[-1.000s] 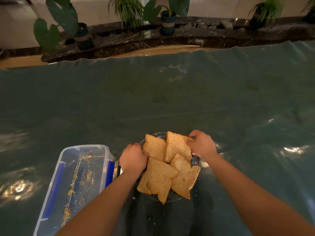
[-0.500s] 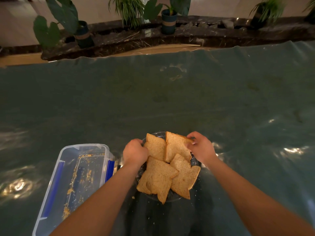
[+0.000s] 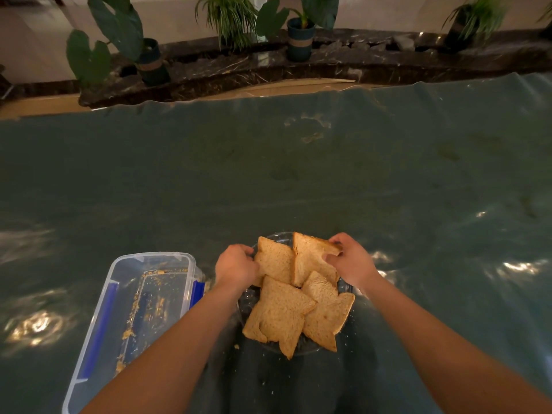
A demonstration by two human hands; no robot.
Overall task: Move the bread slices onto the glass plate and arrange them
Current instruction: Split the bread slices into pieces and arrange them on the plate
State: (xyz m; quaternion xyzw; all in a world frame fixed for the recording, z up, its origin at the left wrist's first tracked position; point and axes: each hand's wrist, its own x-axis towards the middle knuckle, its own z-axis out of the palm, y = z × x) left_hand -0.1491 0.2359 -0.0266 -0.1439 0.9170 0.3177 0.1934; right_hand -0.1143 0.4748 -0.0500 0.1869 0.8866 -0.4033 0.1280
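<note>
My bread slices (image 3: 280, 315) cover most of the glass plate (image 3: 343, 286). Left of the plate, the frame's bottom edge cuts off the plastic container (image 3: 131, 321). My left hand (image 3: 236, 268) perhaps grips 1 slice; its fingertips are hidden.

two bare forearms, entering from the bottom edge of the view and narrowing toward the wrists. no sleeves, cuffs or fabric anywhere along the visible length, from the frame's edge up to the hands. left hand (image 3: 236, 266) and right hand (image 3: 352, 261) both ungloved. no rings, watch, bracelet or band to be made out on wrists or fingers (image 3: 328, 257), though dim, warm lighting blurs fine detail. knuckles rounded and smooth in outline; nails too small and shadowed to tell apart. upper arms, shoulders and any clothing cut off by the frame.
</note>
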